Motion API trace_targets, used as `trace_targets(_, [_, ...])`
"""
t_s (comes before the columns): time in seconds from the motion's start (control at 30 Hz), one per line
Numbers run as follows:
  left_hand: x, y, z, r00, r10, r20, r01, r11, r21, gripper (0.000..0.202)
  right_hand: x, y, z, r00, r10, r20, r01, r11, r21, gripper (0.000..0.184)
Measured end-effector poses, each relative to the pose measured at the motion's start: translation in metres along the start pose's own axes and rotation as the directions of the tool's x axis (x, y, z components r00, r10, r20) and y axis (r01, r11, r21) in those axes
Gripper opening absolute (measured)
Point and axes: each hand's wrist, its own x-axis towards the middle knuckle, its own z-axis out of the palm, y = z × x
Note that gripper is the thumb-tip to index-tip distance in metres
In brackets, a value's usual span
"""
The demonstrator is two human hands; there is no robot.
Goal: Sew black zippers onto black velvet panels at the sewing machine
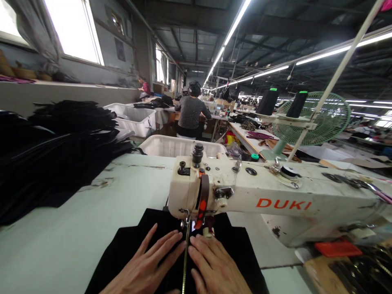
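Observation:
A piece of black fabric [122,241] lies on the pale table under the head of a white sewing machine [239,196]. Down its middle runs a gold-toothed zipper [185,261], leading up to the presser foot and needle. My left hand [150,261] rests flat on the cloth left of the zipper, fingers spread toward the needle. On the other side, my right hand [214,261] also presses flat, its fingertips close to the zipper and just below the foot. Part of the seam under the machine head is hidden.
Stacked black fabric pieces [55,155] fill the table's left side. Behind the machine stands a white plastic bin [180,143]. Black thread cones [268,102] and a green fan [318,118] are at right. A red tray [338,248] sits lower right. A seated person [192,112] works ahead.

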Motion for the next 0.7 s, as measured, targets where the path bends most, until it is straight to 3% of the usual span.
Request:
trace_targets(0.43, [0.0003,-0.0023,0.0003,0.998,0.042,0.041,-0.043,0.999,0.024,0.073,0.0003,-0.0006,-0.003,1.0,-0.013,0.016,0.013,1.0,-0.009,0.029])
trace_targets(0.7, [0.0007,-0.0007,0.0001,0.998,0.02,0.056,-0.02,1.0,-0.001,0.073,0.0077,-0.0019,-0.0018,0.998,-0.001,-0.065,0.0,1.0,-0.011,0.03])
